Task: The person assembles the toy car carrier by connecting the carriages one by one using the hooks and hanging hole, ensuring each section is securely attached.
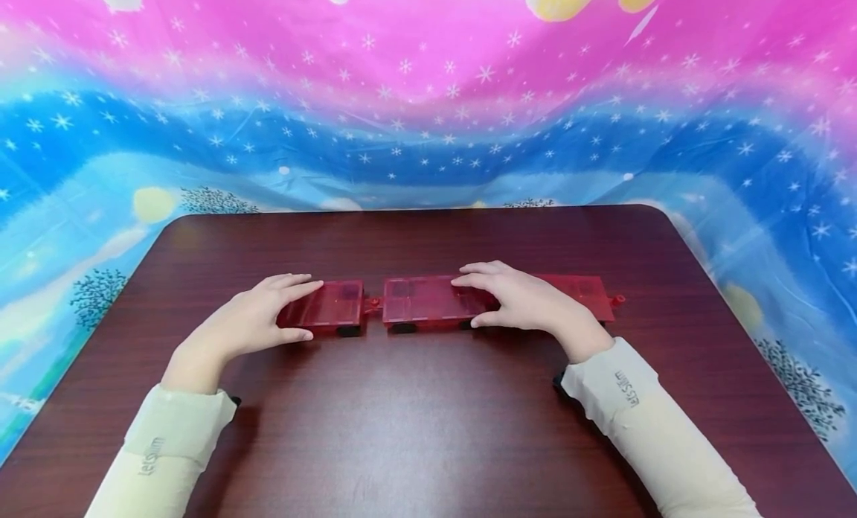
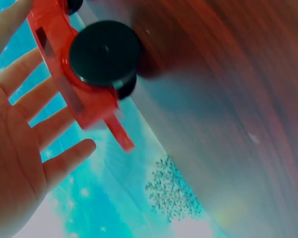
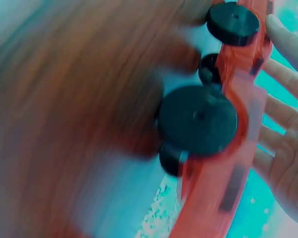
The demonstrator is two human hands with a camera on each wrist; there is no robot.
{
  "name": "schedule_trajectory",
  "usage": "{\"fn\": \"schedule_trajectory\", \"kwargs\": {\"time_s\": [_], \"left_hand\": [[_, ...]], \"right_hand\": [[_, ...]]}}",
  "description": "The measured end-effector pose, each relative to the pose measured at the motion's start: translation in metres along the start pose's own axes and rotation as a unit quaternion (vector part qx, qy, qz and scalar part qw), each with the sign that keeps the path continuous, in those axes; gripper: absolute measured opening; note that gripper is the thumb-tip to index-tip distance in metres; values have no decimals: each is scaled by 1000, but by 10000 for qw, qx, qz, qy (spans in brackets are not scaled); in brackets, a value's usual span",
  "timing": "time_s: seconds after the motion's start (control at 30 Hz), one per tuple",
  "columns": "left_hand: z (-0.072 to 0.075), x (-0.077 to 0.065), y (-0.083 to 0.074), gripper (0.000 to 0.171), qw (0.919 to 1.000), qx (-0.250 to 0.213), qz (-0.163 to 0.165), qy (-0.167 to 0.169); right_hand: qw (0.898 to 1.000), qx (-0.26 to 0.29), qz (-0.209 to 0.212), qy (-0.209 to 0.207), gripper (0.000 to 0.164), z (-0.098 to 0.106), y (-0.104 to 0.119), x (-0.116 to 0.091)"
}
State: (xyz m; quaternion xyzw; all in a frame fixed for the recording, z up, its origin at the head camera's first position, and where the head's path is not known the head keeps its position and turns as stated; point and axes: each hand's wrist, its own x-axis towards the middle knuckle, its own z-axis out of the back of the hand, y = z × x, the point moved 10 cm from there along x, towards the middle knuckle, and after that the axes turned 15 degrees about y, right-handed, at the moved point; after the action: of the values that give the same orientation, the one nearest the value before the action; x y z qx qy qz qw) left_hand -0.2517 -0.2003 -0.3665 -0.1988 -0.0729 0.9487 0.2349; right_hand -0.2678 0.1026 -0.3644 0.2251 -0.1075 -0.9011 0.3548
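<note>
A row of red see-through toy train cars with black wheels runs across the table. My left hand (image 1: 251, 313) grips the left car (image 1: 335, 302), thumb along its near side and fingers over the far side. In the left wrist view, a black wheel (image 2: 105, 53) and a red coupler (image 2: 120, 134) show at this car's outer end. My right hand (image 1: 515, 295) holds the middle car (image 1: 428, 298) near its right end, thumb on the near side. Another red car (image 1: 582, 291) extends beyond that hand. The hand hides where these two meet in the head view.
A small red coupler (image 1: 373, 304) bridges the gap between the left and middle cars. Another coupler (image 1: 618, 301) sticks out at the row's right end. Beneath is a dark brown table (image 1: 415, 414) with rounded far corners; a colourful cloth (image 1: 428, 116) hangs behind and at both sides.
</note>
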Motion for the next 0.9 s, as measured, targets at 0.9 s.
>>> {"fn": "schedule_trajectory", "kwargs": {"time_s": [0.9], "left_hand": [[26,-54,53,84,9927,261,707,-940]], "right_hand": [[9857,211,-1115,-1249,81,26,-98,-124]]}}
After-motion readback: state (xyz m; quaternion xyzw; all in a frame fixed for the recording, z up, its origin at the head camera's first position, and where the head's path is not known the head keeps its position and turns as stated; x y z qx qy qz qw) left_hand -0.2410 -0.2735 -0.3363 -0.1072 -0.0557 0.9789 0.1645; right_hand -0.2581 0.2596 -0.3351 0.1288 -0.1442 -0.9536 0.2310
